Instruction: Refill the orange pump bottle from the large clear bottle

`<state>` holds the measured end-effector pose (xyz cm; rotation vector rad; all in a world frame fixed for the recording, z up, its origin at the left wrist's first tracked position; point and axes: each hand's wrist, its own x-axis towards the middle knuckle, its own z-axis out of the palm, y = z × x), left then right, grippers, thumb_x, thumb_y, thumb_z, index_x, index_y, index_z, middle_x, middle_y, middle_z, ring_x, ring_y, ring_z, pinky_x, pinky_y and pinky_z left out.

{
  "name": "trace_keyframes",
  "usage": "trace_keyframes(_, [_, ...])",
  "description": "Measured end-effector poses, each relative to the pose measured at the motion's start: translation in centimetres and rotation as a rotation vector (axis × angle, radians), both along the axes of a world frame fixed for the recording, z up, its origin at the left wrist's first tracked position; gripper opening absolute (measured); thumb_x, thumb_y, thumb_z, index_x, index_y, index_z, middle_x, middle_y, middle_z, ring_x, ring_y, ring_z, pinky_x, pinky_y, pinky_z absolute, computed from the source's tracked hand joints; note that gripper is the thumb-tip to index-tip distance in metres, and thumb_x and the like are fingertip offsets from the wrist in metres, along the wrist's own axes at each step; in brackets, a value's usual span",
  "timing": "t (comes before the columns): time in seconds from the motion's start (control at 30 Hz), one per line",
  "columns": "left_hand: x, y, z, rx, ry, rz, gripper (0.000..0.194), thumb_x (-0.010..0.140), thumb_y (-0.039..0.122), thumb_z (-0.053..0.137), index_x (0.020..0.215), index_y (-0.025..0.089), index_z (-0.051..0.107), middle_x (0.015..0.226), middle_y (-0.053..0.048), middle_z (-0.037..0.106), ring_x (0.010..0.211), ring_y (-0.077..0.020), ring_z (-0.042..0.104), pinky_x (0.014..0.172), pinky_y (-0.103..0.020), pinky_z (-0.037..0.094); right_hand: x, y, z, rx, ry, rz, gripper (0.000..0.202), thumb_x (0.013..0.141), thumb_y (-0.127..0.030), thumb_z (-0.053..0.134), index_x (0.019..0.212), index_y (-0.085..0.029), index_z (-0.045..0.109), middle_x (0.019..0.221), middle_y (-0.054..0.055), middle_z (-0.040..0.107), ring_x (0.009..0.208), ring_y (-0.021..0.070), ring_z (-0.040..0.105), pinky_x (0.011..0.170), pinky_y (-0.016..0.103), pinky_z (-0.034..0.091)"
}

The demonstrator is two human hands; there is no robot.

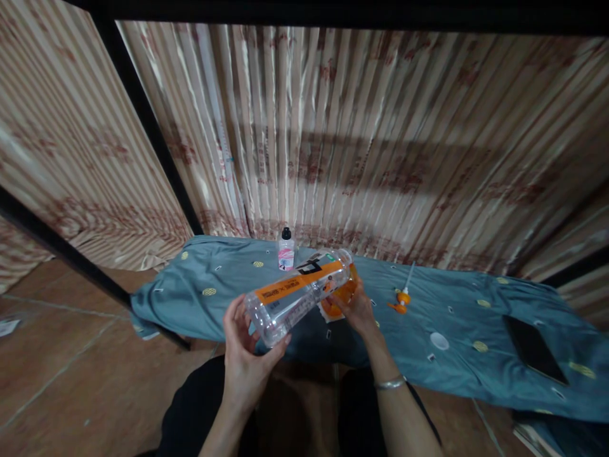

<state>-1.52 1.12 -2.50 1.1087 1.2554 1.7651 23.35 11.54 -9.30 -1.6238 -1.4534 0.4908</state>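
My left hand is wrapped round the base of a large clear plastic bottle with an orange and grey label. The bottle lies tilted across my view, its neck end raised toward the upper right. Beneath that end, my right hand grips an orange bottle, partly covered by the clear bottle and my fingers. Whether the two bottles touch, I cannot tell. An orange pump head with a pale tube lies on the cloth to the right of my right hand.
A small clear bottle with a black cap and pink label stands at the back of the teal cloth. Farther right lie a white round disc and a black phone. Dark metal posts and a striped curtain frame the surface.
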Motion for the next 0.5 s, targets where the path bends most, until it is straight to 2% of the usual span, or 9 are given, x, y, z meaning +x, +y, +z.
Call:
trace_keyframes(0.23, [0.04,-0.02,0.02,0.009,0.012,0.014,0.097,0.057,0.037,0.099,0.139,0.029,0.047,0.140,-0.014,0.059,0.127,-0.0346,0.066,0.088,-0.041,0.064,0.16,0.10,-0.19,-0.012,0.002,0.020,0.087,0.076,-0.048,0.083,0.149,-0.018,0.045,0.121,0.018,0.077,0.109,0.0411,0.076,0.096,0.058,0.059])
trace_keyframes(0.5, [0.13,0.01,0.06,0.019,0.009,0.016,0.095,0.057,0.036,0.099,0.137,0.029,0.048,0.140,-0.014,0.059,0.129,-0.0343,0.064,0.092,-0.042,0.063,0.07,0.12,-0.45,0.013,0.019,-0.003,0.081,0.079,-0.051,0.080,0.147,-0.022,0.048,0.113,0.015,0.079,0.102,0.0406,0.078,0.087,0.054,0.062])
